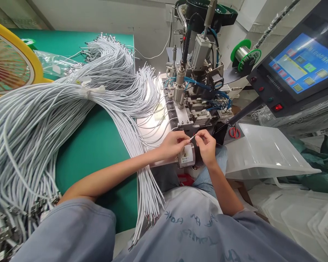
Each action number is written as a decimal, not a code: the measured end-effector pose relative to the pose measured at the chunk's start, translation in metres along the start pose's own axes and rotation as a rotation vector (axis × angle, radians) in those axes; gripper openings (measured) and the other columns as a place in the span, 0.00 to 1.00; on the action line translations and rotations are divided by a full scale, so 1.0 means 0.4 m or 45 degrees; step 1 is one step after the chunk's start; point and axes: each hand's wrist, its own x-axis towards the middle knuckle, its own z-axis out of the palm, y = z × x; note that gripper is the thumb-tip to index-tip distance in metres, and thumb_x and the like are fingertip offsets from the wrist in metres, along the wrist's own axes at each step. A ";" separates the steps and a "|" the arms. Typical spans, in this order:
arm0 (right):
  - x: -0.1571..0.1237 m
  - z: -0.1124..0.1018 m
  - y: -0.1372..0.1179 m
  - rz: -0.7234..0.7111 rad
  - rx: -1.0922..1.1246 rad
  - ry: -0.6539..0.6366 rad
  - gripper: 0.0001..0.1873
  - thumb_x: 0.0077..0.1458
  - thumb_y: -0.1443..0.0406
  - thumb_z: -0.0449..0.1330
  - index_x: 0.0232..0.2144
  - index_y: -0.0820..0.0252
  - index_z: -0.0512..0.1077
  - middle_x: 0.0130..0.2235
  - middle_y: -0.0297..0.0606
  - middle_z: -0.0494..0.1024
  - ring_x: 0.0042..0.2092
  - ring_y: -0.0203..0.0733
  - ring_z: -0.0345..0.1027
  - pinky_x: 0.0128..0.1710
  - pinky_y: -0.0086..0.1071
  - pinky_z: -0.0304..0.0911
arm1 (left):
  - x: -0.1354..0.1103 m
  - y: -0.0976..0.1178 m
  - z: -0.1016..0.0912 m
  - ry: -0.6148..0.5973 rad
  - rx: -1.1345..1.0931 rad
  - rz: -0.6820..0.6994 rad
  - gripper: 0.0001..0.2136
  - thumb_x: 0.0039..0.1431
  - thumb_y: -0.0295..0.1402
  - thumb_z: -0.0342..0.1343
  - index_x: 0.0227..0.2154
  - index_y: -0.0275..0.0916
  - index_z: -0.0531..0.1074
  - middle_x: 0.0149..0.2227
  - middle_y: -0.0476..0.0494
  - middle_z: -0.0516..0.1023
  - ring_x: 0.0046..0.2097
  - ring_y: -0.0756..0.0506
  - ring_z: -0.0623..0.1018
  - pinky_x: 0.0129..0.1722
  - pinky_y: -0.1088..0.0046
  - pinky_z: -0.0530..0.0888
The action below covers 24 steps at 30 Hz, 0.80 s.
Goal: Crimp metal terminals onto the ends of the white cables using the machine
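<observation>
My left hand pinches a white cable close to its stripped end, in front of the machine. Thin wires, one of them red, stick out of that end toward my right hand. The fingertips of my right hand are closed on these fine wires. Just below both hands sits a round metal part with a white label. To the left, a large tied bundle of white cables hangs over the table edge, its loose ends reaching down beside my left forearm.
A green table mat lies under the cables. At the right are a control screen, a solder wire spool, red-handled scissors and a white plastic tray. A yellow fan stands at the left.
</observation>
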 end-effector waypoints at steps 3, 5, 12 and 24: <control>0.000 0.001 0.002 -0.034 0.015 0.015 0.05 0.51 0.64 0.56 0.26 0.59 0.67 0.32 0.35 0.67 0.34 0.36 0.63 0.27 0.28 0.58 | 0.001 0.002 0.000 -0.024 0.001 0.015 0.07 0.55 0.28 0.54 0.26 0.34 0.76 0.23 0.49 0.72 0.26 0.53 0.68 0.27 0.79 0.64; 0.000 0.001 0.006 -0.037 0.005 -0.007 0.05 0.51 0.64 0.56 0.26 0.59 0.67 0.32 0.35 0.68 0.33 0.36 0.63 0.26 0.28 0.58 | 0.002 0.000 -0.001 -0.044 0.014 0.018 0.07 0.56 0.28 0.54 0.26 0.34 0.75 0.24 0.49 0.73 0.27 0.53 0.69 0.27 0.79 0.65; 0.033 -0.013 0.057 -0.005 -0.159 -0.214 0.07 0.50 0.62 0.56 0.24 0.59 0.67 0.30 0.35 0.69 0.32 0.37 0.63 0.26 0.28 0.58 | 0.010 -0.044 -0.015 -0.296 0.664 0.193 0.12 0.57 0.22 0.45 0.31 0.33 0.75 0.29 0.44 0.70 0.28 0.51 0.69 0.29 0.76 0.66; 0.058 0.013 0.129 0.289 -0.088 -0.171 0.09 0.41 0.60 0.59 0.22 0.61 0.71 0.26 0.35 0.75 0.31 0.39 0.66 0.36 0.34 0.63 | 0.019 -0.085 -0.012 -0.385 0.896 0.138 0.14 0.60 0.23 0.44 0.37 0.34 0.76 0.31 0.43 0.70 0.27 0.50 0.69 0.28 0.76 0.66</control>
